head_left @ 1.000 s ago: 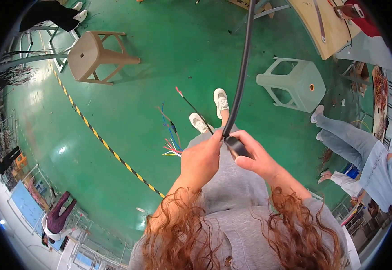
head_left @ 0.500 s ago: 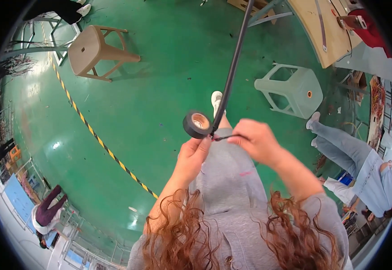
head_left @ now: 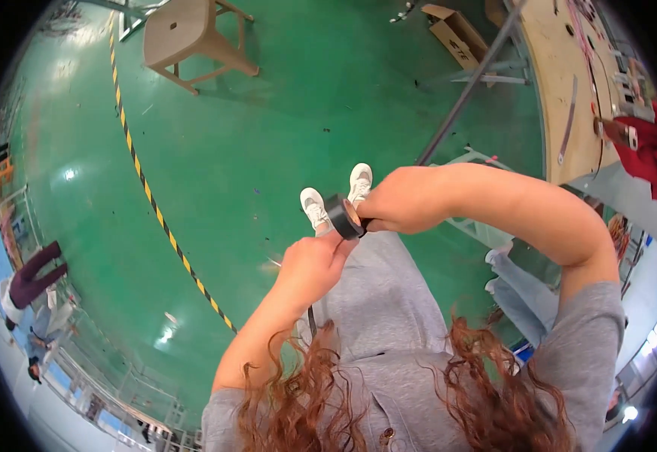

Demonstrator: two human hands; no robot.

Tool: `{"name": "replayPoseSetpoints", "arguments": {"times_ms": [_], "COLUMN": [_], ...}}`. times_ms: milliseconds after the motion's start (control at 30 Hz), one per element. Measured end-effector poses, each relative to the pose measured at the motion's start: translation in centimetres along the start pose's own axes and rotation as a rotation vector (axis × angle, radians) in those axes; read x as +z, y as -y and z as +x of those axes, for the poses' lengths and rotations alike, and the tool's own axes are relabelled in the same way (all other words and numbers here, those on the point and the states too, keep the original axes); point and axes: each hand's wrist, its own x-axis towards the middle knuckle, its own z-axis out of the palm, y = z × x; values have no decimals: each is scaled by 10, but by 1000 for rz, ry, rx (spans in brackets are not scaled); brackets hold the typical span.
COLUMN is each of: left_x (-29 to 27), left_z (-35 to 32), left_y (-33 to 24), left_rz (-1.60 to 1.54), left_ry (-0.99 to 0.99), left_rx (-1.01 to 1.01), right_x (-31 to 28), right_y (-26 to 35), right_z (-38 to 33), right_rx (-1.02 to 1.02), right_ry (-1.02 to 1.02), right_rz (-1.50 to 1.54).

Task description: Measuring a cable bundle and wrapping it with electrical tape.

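Right hand (head_left: 404,200) sat just right of frame centre, fingers curled shut around a black tape roll (head_left: 343,215); roll tilted, its tan inner core facing lower right. Left hand (head_left: 310,267) sat just below and left of the roll, closed in a loose fist, thumb and fingertips pinched at the roll's lower edge; what it pinched was too small to tell. Long dark cable (head_left: 464,87) ran from behind the right hand up to the upper right of frame; a dark length also hung below the left hand against the grey trousers (head_left: 381,301). White shoes (head_left: 336,196) showed just above the roll on the green floor (head_left: 268,113). Beige stool (head_left: 185,34) at top left, yellow-black floor stripe (head_left: 148,188) down the left side, cardboard box (head_left: 456,30) at top, wooden workbench (head_left: 562,83) at upper right. Another person's legs (head_left: 524,286) at right.
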Motion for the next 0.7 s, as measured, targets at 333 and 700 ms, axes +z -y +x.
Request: {"name": "replayPoseSetpoints", "arguments": {"times_ms": [333, 700], "left_x": [13, 28], "left_z": [-22, 44], "left_y": [24, 10], "left_rz": [329, -691], "left_ry": [-707, -698], "left_rx": [22, 368], "right_x": [-43, -59], "right_y": [-18, -20], "right_z": [16, 9], "right_rx": [17, -35], "right_ry": [86, 373], "right_rz": [233, 736]}}
